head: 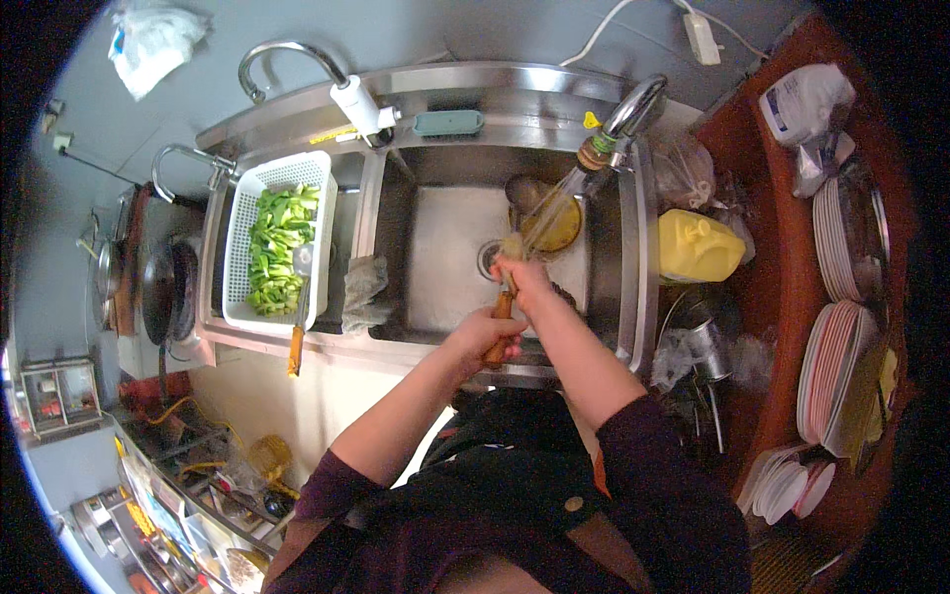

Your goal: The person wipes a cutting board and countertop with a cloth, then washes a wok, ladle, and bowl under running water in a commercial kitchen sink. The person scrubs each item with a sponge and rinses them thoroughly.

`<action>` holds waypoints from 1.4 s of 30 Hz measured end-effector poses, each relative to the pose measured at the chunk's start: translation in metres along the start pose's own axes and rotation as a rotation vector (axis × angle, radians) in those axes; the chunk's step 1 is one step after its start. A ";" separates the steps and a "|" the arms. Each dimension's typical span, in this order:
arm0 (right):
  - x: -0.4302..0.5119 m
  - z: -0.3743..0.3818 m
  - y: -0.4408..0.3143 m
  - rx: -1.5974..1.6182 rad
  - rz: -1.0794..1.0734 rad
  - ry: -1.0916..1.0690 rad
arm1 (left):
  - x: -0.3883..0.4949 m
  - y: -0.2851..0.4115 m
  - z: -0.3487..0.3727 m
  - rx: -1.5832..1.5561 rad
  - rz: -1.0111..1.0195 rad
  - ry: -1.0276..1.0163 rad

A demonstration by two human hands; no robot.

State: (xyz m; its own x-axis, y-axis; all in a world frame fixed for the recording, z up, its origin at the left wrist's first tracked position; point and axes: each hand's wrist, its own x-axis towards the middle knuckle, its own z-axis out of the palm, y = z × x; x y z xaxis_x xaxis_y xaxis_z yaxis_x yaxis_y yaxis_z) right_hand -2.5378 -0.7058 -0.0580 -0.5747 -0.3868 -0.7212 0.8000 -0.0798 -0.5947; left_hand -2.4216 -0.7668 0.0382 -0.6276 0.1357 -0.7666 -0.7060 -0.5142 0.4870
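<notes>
Over the right sink basin (445, 260), my left hand (479, 338) grips the wooden handle (502, 306) of a long utensil. My right hand (525, 281) is closed around its shaft farther up, and its head is blurred, so its kind is unclear. From the chrome faucet (631, 108) a stream of water (553, 204) falls slantwise towards my right hand. Behind that stream, a yellowish round dish (557, 226) lies on the basin floor, partly overlapping a dark round vessel (523, 191). The drain (487, 256) is partly hidden by my right hand.
Left, a white basket (236, 260) holds chopped leafy greens (278, 252) and a metal utensil with a wooden handle (295, 349). A grey cloth (365, 289) drapes the divider. Right are a yellow jug (698, 245) and stacked plates (831, 371). A green tray (447, 122) sits behind the basin.
</notes>
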 end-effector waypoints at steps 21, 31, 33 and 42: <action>0.097 -0.044 -0.013 0.671 0.048 -0.126 | -0.098 0.003 -0.003 -0.128 -0.145 -0.089; -0.003 0.002 0.041 0.052 -0.013 0.064 | -0.083 -0.020 -0.021 -0.190 -0.141 -0.082; -0.002 -0.015 0.048 -0.318 -0.148 0.115 | -0.087 -0.022 -0.031 -0.223 -0.150 -0.098; 0.026 -0.076 -0.030 -1.158 -0.713 0.213 | -0.135 -0.035 -0.047 -0.239 -0.176 -0.128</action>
State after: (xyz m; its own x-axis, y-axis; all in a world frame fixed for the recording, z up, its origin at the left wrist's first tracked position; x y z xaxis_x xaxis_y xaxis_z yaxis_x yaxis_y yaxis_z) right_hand -2.5894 -0.6438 -0.0858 -0.8952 -0.4304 -0.1157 -0.2152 0.6448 -0.7334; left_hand -2.2966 -0.8070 0.1054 -0.5495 0.3380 -0.7641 -0.7199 -0.6556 0.2278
